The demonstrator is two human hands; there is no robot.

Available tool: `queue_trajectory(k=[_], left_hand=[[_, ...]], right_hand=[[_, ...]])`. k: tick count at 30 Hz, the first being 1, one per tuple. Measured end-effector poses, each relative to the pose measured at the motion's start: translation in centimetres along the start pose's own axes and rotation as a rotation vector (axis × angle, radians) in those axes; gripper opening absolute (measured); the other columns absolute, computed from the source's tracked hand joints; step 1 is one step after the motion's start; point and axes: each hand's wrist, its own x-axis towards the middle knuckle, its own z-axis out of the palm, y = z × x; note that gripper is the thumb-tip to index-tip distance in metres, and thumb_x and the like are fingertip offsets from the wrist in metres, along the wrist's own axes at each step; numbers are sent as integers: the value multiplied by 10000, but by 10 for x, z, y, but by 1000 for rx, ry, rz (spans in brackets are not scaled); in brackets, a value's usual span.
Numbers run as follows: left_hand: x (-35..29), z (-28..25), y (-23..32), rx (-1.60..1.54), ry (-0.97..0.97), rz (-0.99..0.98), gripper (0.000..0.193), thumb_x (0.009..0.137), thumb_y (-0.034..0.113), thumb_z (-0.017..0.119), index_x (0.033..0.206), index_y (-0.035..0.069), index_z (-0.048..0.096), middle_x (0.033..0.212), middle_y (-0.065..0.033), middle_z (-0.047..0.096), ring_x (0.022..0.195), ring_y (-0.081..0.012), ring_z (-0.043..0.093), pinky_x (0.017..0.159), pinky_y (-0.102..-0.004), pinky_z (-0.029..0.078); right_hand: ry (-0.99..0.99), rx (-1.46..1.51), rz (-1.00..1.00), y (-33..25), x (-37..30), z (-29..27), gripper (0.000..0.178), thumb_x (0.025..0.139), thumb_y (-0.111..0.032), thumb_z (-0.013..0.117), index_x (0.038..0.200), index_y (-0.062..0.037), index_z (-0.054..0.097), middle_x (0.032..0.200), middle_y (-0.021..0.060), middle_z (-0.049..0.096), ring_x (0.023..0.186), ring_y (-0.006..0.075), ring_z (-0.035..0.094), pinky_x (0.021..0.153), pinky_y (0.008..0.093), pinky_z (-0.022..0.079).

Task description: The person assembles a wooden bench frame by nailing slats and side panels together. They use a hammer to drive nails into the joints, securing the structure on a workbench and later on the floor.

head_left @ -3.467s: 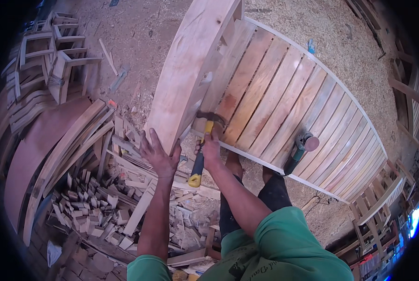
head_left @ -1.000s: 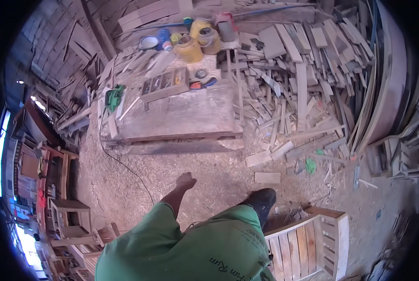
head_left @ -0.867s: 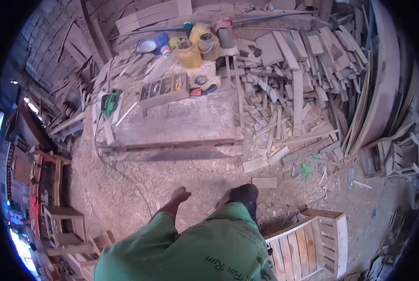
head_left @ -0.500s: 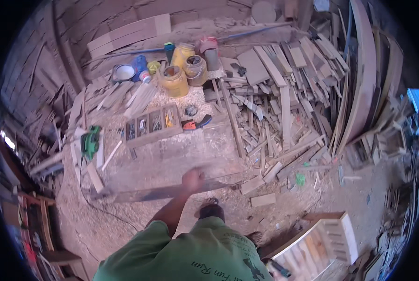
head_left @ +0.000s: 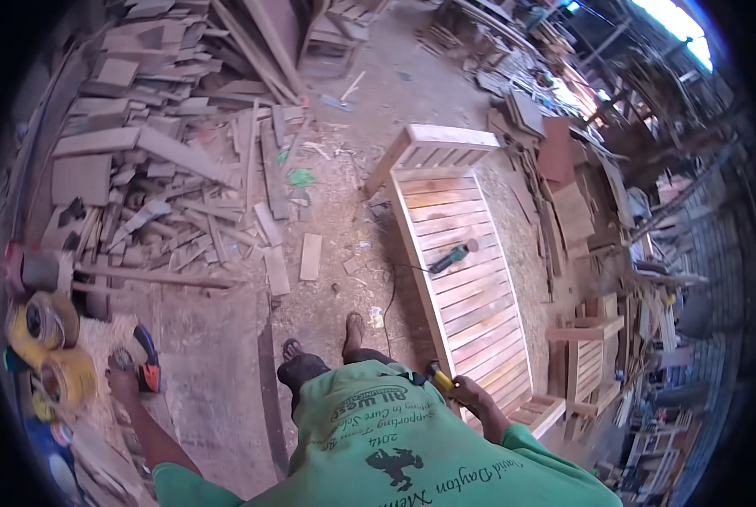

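Here we see the person's left hand (head_left: 125,382) reaching out over the wooden workbench (head_left: 217,359); its fingers meet a small round dark item (head_left: 120,358), whose kind we cannot make out, and we cannot tell whether they grip it or merely rest upon it. Just beside that hand lies an orange-and-black handled tool (head_left: 148,359), its orange part toward the person; left of these, near the bench's edge, stand two open yellow tubs (head_left: 67,377), with a grey container (head_left: 42,270) beyond them.

We find the right hand (head_left: 473,395) down by the person's right side, its fingers closed around the hammer (head_left: 439,377); only a yellow and black stretch of it shows, close above the near end of a long slatted wooden bench (head_left: 469,294). On those slats we see a green power tool (head_left: 450,258) with a round pinkish disc, lying well apart from the hand; a dark cord (head_left: 392,300) hangs from the bench's left side; between workbench and slatted bench, a short flat board (head_left: 310,257) lies on the sawdust-strewn floor, beside a heap of wood offcuts (head_left: 171,182).
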Motion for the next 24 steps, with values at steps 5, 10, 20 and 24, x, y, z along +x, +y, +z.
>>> queue_trajectory(k=[5, 10, 20, 24], left_hand=[[59, 38, -52, -8, 49, 20, 899, 873, 340, 744, 1695, 225, 398, 1488, -344, 548, 1359, -551, 590, 1152, -598, 506], [64, 41, -28, -121, 61, -134, 913, 863, 342, 761, 1691, 292, 379, 1522, -326, 521, 1371, -554, 583, 1148, -610, 506], [71, 28, -13, -551, -68, -147, 724, 936, 406, 769, 1567, 128, 551, 1309, -150, 697, 1129, -336, 726, 1005, -556, 596], [57, 8, 67, -391, 19, -78, 702, 943, 402, 764, 1555, 124, 560, 1299, -141, 700, 1120, -326, 725, 994, -547, 598]], right_hand=[[130, 154, 213, 35, -33, 40, 295, 913, -151, 753, 1123, 55, 725, 839, 123, 749, 679, 195, 718, 586, 356, 581], [150, 131, 363, 8, -90, 60, 390, 872, -292, 797, 1123, 2, 842, 936, 91, 791, 863, 241, 741, 809, 415, 586], [-34, -97, 82, 20, 25, 39, 416, 879, -292, 791, 1179, -6, 827, 1041, 134, 828, 930, 231, 780, 820, 432, 621], [-51, 67, 99, -42, 80, 0, 260, 922, -193, 758, 1065, 15, 823, 879, 113, 809, 697, 206, 761, 649, 386, 628]])
